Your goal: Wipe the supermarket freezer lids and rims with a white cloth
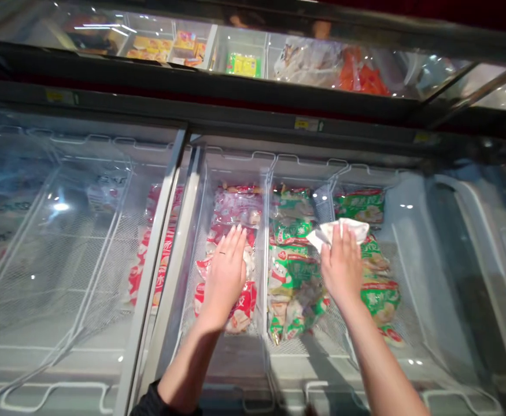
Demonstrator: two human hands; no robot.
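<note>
I look down into a chest freezer with sliding glass lids. My left hand [225, 270] lies flat with fingers stretched out, over the red and white food bags [235, 216] in the middle wire basket. My right hand [343, 263] presses a crumpled white cloth [343, 231] with flat fingers, above the green and white food bags [291, 277]. Whether the cloth rests on glass or on the bags, I cannot tell. A ring shows on one left finger.
A metal lid frame [161, 242] runs diagonally left of my left hand. Left of it, a shut glass lid [53, 231] covers nearly empty wire baskets. A second freezer [244, 58] behind holds yellow, green and orange packs.
</note>
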